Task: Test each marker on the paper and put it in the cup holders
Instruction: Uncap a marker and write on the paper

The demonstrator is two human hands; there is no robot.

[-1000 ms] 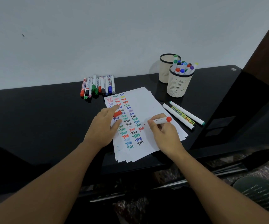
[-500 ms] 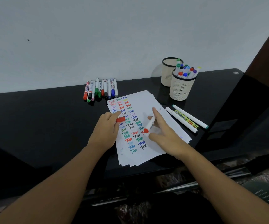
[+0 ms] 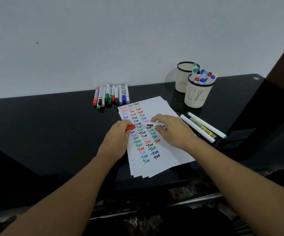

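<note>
Mid-task, roughly. Paper [image 3: 161,150] has lots of "Test" marks already. L hand [image 3: 115,142] pinches red cap [image 3: 130,127]; R hand [image 3: 173,130] grips white marker [image 3: 155,125] over the paper, cap pointed at its tip, so recapping looks next. Front cup holder [image 3: 196,97] holds approx a dozen markers; rear cup holder [image 3: 183,79] shows one green-capped. Left to do: marker row [image 3: 111,96] by the wall + 3 loose markers [image 3: 204,128] at R.
</note>
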